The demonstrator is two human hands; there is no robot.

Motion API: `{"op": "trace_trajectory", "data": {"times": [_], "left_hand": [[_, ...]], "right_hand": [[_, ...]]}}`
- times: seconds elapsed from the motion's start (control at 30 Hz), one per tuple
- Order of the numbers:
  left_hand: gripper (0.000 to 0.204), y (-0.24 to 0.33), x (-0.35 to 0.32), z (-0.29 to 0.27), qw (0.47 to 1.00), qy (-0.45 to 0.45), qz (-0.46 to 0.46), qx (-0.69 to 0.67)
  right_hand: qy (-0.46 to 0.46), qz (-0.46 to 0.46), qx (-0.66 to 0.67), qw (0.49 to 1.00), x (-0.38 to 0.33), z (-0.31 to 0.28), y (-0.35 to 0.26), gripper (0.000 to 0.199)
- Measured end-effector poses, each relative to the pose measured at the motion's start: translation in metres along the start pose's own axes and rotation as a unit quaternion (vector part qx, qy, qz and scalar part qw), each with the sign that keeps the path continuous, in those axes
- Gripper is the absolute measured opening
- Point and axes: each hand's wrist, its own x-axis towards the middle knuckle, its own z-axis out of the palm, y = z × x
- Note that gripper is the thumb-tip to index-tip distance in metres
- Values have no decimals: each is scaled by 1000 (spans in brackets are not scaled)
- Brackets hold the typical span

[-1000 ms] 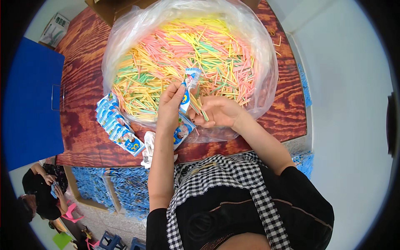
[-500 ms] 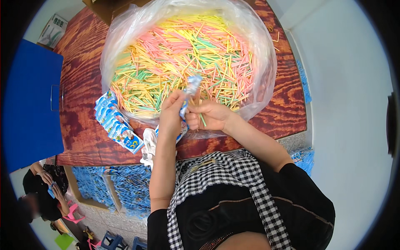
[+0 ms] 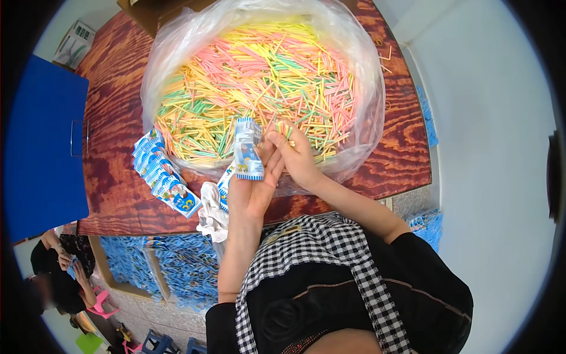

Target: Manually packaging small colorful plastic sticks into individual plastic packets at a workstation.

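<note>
A large clear plastic bag full of thin pink, yellow, green and orange sticks sits on the dark red wooden table. My left hand holds a small blue-and-white packet upright at the bag's near edge. My right hand pinches a few coloured sticks just right of the packet's top. A fanned row of similar packets lies on the table to the left, and a white cloth lies by my left wrist.
A blue board with a metal handle lies at the table's left end. Boxes of blue packets stand below the table edge, more at the right. Another person sits at the lower left near small stools.
My left hand has raised the packet upright and flat toward me. My right hand has lifted out of the sticks with a few pinched and moved beside the packet's top.
</note>
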Motion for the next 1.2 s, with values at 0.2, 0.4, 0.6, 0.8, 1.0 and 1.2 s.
{"op": "trace_trajectory", "data": {"times": [0.2, 0.4, 0.6, 0.8, 1.0, 1.2], "left_hand": [[9, -8, -23, 17, 785, -12, 334, 521], [7, -4, -26, 38, 383, -206, 309, 846], [5, -8, -30, 23, 491, -156, 363, 776], [3, -3, -35, 20, 506, -132, 306, 796], [7, 7, -38, 21, 437, -153, 290, 838], [15, 16, -44, 0, 749, -120, 263, 596]], "right_hand": [[-82, 67, -12, 994, -7, -12, -17, 22], [-235, 150, 238, 930, -18, -32, 24, 48], [-226, 59, 204, 951, -22, -20, 0, 54], [-233, -16, -112, 966, -12, -30, 1, 57], [-283, 29, -20, 959, -17, -30, -7, 27], [-261, 13, 9, 965, -16, -26, -14, 13]]}}
